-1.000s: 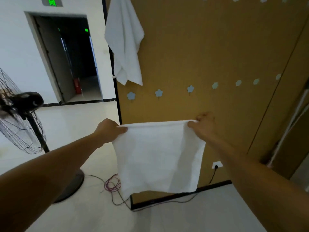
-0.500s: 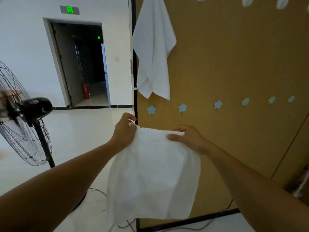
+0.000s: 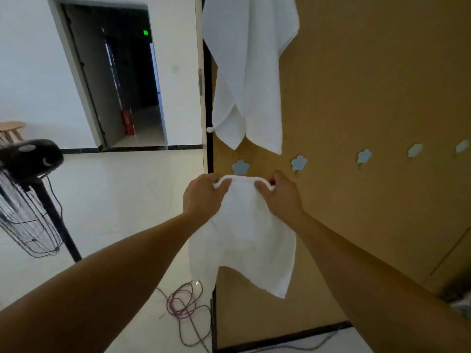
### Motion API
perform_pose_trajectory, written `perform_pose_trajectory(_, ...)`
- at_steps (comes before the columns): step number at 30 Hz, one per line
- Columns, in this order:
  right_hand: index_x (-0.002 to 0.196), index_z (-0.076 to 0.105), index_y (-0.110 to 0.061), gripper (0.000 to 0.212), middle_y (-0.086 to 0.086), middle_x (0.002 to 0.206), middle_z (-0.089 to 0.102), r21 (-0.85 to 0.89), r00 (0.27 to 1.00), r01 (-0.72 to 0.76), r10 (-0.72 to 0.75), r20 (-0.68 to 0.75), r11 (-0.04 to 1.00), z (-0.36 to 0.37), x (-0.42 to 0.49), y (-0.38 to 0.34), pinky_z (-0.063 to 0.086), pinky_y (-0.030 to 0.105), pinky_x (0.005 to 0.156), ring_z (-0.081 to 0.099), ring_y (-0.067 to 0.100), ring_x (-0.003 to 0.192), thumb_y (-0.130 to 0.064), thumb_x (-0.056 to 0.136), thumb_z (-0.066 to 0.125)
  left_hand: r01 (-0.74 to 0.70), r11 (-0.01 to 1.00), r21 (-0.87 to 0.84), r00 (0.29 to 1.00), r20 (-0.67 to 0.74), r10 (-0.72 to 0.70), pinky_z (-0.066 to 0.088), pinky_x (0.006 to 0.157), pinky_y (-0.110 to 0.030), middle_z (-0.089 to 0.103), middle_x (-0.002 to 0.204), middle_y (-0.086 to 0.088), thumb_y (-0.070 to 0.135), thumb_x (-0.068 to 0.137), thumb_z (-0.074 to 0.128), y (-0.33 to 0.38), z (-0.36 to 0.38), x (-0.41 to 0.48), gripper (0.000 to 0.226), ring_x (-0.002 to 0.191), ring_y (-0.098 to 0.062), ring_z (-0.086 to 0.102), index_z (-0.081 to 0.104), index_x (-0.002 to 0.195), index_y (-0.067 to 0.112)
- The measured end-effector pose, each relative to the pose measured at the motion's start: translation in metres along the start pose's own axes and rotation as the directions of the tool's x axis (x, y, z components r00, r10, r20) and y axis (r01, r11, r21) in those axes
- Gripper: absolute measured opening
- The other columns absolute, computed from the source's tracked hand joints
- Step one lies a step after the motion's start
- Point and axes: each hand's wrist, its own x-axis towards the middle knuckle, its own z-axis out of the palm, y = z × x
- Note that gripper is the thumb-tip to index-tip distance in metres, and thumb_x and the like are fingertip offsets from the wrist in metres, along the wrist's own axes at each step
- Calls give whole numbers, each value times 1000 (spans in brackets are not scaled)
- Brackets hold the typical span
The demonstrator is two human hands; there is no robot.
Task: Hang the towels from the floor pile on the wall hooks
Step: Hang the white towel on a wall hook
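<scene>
I hold a white towel [image 3: 244, 238] in front of the tan wall panel [image 3: 369, 98]. My left hand [image 3: 202, 197] pinches its top edge on the left, and my right hand [image 3: 281, 197] pinches the same edge on the right, a short span apart. The cloth hangs down between my forearms. Its top edge sits just under the leftmost blue flower-shaped hook [image 3: 240, 167], with a second hook [image 3: 298, 163] just right of my right hand. Another white towel [image 3: 251, 72] hangs from higher on the panel. The floor pile is out of view.
More blue hooks [image 3: 364, 157] run rightward along the panel. A black standing fan [image 3: 28, 197] is at the left. Tangled cables [image 3: 184, 307] lie on the pale floor by the panel's base. An open dark doorway [image 3: 119, 77] is behind.
My hands have drawn together along the towel's top edge and lifted it toward the lowest row of hooks. The view has moved closer to the panel.
</scene>
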Motion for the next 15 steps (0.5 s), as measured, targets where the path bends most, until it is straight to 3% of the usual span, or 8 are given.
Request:
perform_pose_trajectory(5, 94, 59, -15, 28, -1, 82, 62, -26, 989, 63, -66, -135, 998, 32, 46, 7, 36, 26, 65, 53, 13, 73, -43, 93, 58, 218, 976, -6, 967, -131, -217, 29, 51, -16, 54, 72, 12, 48, 92, 47, -1, 41, 33, 29, 61, -5, 49, 62, 89, 24)
perform_pose_trajectory(10, 92, 62, -14, 32, 6, 83, 69, -29, 996, 15, -18, -87, 999, 59, 52, 30, 34, 25, 61, 62, 20, 74, -46, 92, 58, 369, 929, 40, 924, -128, -361, 31, 52, -20, 56, 75, 12, 54, 92, 42, -15, 70, 31, 32, 61, -6, 49, 61, 89, 28)
perform_pose_trajectory(13, 83, 60, -16, 26, 7, 80, 69, 69, 996, -35, 40, -76, 997, 68, 46, 34, 34, 24, 58, 56, 15, 69, -40, 90, 65, 448, 894, 5, 892, -63, -447, 36, 53, -21, 58, 75, 11, 57, 89, 46, -23, 83, 24, 34, 62, -9, 52, 57, 84, 25)
perform_pose_trajectory(15, 73, 55, -20, 27, 0, 75, 64, 138, 991, -128, 131, -10, 982, 70, 45, 34, 39, 26, 57, 59, 16, 69, -39, 87, 67, 546, 827, -133, 838, 69, -541, 42, 52, -22, 64, 76, 6, 57, 83, 58, -24, 89, 22, 41, 63, -12, 58, 62, 82, 16)
